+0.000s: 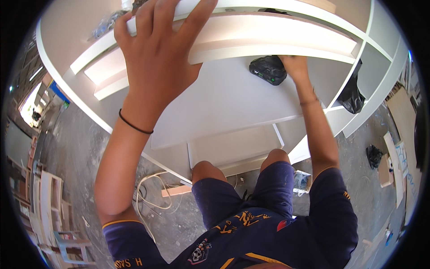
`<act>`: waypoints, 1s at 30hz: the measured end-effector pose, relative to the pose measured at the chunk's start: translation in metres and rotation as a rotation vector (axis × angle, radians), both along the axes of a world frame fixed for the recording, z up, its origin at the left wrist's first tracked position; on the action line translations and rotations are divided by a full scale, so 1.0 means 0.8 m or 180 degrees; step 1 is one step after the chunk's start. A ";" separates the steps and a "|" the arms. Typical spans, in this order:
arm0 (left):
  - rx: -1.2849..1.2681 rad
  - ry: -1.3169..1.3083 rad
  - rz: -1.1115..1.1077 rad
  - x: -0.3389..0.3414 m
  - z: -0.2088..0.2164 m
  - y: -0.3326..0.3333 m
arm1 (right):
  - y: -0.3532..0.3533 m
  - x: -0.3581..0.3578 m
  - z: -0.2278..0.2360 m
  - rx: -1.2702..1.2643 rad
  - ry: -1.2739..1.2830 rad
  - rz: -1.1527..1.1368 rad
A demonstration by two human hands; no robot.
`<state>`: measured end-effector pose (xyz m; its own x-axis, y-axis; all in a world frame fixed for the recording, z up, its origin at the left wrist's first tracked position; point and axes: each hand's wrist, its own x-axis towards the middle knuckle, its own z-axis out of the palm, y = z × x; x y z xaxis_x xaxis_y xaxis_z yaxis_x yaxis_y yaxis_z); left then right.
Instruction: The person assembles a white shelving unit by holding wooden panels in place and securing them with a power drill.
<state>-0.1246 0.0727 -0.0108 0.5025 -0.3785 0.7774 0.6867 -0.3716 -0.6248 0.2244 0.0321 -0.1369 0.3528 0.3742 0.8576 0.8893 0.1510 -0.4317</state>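
My left hand (pixel 163 54) lies with spread fingers across the upper white rails (pixel 268 33) of a cabinet, its fingertips reaching past the top edge. My right hand (pixel 294 66) reaches in beneath the lower rail, which hides its fingers. Right beside it is the black battery base (pixel 268 70) of what looks like a cordless power tool, with a small green mark. My hand appears closed round the tool's handle, which is out of sight. A dark part (pixel 274 11) shows above the rails, perhaps the same tool.
A grey-white panel (pixel 215 103) spans the cabinet below the rails. A black plastic bag (pixel 352 96) hangs in the right compartment. On the concrete floor lie a pale cable (pixel 154 175), a wood offcut (pixel 176 191) and a small container (pixel 302 181). Boards (pixel 394 166) stand at the right.
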 end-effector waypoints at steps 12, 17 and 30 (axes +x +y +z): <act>-0.0913 -0.0053 -0.0309 -0.001 -0.002 -0.022 | 0.184 -0.130 -0.038 -0.2461 -0.1176 0.0123; -0.1011 0.0085 -0.0075 -0.013 0.002 -0.029 | 0.225 -0.140 -0.045 -0.2618 -0.1143 -0.0094; -0.0971 0.0039 -0.0009 -0.011 0.003 -0.031 | 0.201 -0.138 -0.049 -0.2169 -0.0970 0.0066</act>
<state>-0.1331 0.0481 -0.0084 0.5117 -0.1298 0.8493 0.6786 -0.5452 -0.4922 0.1137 0.1929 -0.1760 0.1236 0.8618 0.4920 0.9844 -0.0439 -0.1705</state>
